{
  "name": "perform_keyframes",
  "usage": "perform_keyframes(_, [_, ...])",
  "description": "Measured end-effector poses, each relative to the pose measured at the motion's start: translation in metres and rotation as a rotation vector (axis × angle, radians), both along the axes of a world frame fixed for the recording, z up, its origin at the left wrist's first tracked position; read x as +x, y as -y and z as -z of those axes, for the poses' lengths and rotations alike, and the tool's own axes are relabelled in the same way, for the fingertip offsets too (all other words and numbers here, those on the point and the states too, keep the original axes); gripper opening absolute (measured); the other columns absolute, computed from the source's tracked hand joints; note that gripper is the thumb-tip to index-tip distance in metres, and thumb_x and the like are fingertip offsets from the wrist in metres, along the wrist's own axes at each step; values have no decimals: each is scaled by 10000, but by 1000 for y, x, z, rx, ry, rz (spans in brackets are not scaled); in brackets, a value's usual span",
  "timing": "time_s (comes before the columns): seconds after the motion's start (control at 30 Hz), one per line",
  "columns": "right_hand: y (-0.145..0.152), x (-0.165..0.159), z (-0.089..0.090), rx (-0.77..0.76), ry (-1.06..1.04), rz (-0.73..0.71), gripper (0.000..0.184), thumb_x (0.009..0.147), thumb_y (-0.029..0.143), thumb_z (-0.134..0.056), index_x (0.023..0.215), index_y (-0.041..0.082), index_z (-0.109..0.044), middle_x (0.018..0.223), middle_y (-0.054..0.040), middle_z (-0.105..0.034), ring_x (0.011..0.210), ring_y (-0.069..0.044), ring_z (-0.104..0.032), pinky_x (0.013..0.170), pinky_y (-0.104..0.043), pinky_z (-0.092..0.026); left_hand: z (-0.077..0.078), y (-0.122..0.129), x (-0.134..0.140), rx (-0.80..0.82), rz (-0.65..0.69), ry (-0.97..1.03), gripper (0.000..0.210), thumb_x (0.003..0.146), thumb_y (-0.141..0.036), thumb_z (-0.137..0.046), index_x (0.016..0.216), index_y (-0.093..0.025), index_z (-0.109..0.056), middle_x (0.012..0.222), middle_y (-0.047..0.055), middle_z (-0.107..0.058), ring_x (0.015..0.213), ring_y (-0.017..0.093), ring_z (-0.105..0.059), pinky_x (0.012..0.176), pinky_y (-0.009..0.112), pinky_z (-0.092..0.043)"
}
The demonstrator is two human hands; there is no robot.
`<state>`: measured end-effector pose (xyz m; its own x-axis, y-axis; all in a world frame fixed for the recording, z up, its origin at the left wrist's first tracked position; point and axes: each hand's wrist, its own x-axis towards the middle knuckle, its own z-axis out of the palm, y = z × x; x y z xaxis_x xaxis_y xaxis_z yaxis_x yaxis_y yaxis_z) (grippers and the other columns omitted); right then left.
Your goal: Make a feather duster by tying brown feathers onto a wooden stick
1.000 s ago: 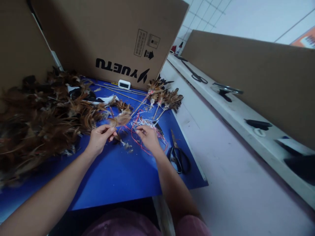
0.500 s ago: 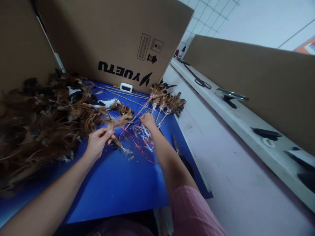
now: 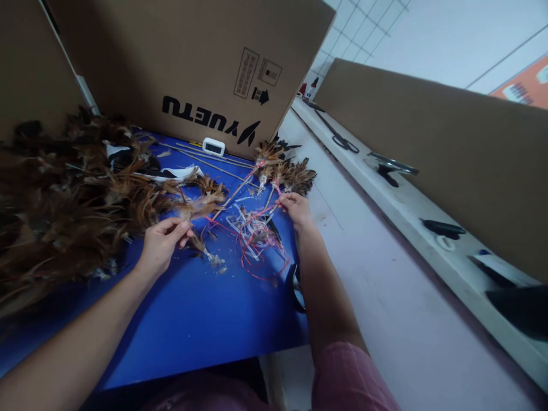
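Observation:
My left hand [image 3: 160, 242] pinches the base of a small bunch of brown feathers [image 3: 203, 205] above the blue table [image 3: 192, 319]. Red string [image 3: 246, 260] trails from near that bunch in loose loops. A part of the string runs up to my right hand [image 3: 295, 208], whose thumb and fingers are closed on it. Just beyond that hand lie feather-tipped sticks [image 3: 295, 176]. White plastic strips [image 3: 245, 224] sit tangled with the string between my hands. Scissors [image 3: 296, 290] with a black handle lie partly hidden by my right forearm.
A large pile of brown feathers [image 3: 77, 211] covers the table's left side. Behind stands a big cardboard box [image 3: 171, 63], with a small white display [image 3: 213, 147] and thin sticks [image 3: 214, 165] before it. A ledge [image 3: 363, 162] on the right carries scissors [image 3: 342, 141] and other tools.
My right hand has moved right, drawing red string with it and uncovering more of the tangle. My left hand still holds the feathers. The view has shifted slightly.

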<state>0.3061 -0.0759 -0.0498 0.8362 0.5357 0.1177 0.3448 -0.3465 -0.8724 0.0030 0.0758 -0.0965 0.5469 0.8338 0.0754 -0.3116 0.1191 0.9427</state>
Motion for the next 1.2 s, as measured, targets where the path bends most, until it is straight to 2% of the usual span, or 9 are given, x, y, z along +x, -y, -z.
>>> perform_keyframes(0.2, [32, 0, 4, -42, 1, 33, 132, 702, 285, -560, 748, 163, -577, 693, -45, -663, 547, -111, -550, 511, -221, -423, 0, 1, 0, 9, 9, -14, 149, 660, -286, -752, 646, -151, -691, 567, 17, -615, 405, 62, -453, 383, 191, -338])
perform_keyframes(0.3, [29, -4, 8, -82, 98, 90, 137, 632, 195, -610, 765, 163, -605, 706, -32, -647, 615, -136, -557, 599, -256, -446, 0, 2, 0, 20, 20, -21, 151, 669, -290, -745, 645, -152, -691, 565, 18, -614, 406, 61, -451, 382, 190, -336])
perform_keyframes(0.37, [18, -11, 8, -149, 231, 57, 164, 641, 163, -599, 801, 168, -637, 776, -39, -657, 686, -151, -571, 691, -281, -456, 0, 2, 0, 17, 18, -25, 151, 668, -290, -743, 646, -151, -689, 567, 19, -618, 403, 60, -450, 379, 188, -335])
perform_keyframes(0.47, [-9, -28, 8, -284, 393, -104, 146, 707, 164, -562, 803, 177, -672, 793, -36, -672, 708, -155, -583, 741, -285, -448, 0, 1, 0, 7, 5, -25, 146, 666, -285, -744, 651, -151, -687, 573, 20, -623, 403, 60, -452, 382, 188, -343])
perform_keyframes(0.6, [-40, -58, 12, -335, 379, -299, 76, 717, 187, -612, 733, 187, -686, 666, 8, -650, 642, -131, -573, 664, -241, -427, 1, 0, 0, 13, 3, -15, 136, 676, -279, -741, 648, -158, -685, 581, 22, -626, 407, 62, -453, 387, 191, -347])
perform_keyframes(0.73, [-51, -89, 20, -356, 307, -595, 134, 726, 292, -676, 798, 181, -697, 680, 23, -629, 616, -101, -548, 614, -216, -400, 5, -1, 0, 29, 18, -6, 134, 701, -279, -731, 641, -168, -686, 585, 23, -625, 411, 63, -453, 390, 193, -346])
perform_keyframes(0.83, [-52, -102, 22, -405, 324, -724, 115, 722, 247, -685, 802, 165, -690, 737, 9, -631, 644, -96, -541, 616, -210, -386, 7, -1, 0, 36, 16, 2, 130, 711, -279, -727, 646, -173, -690, 588, 21, -625, 416, 64, -455, 394, 195, -347])
perform_keyframes(0.97, [-48, -102, 23, -441, 353, -636, 67, 737, 140, -605, 733, 158, -669, 654, 24, -602, 591, -90, -507, 599, -209, -361, 5, -1, 1, 38, 14, 7, 144, 708, -285, -728, 631, -170, -689, 577, 24, -620, 414, 68, -450, 390, 201, -341])
perform_keyframes(1.2, [-25, -78, 18, -270, 193, -451, 78, 718, 222, -592, 713, 159, -638, 569, 40, -567, 523, -88, -481, 549, -202, -361, 2, 1, 0, 19, 9, 16, 149, 698, -288, -730, 648, -159, -676, 582, 12, -622, 412, 60, -449, 389, 195, -344])
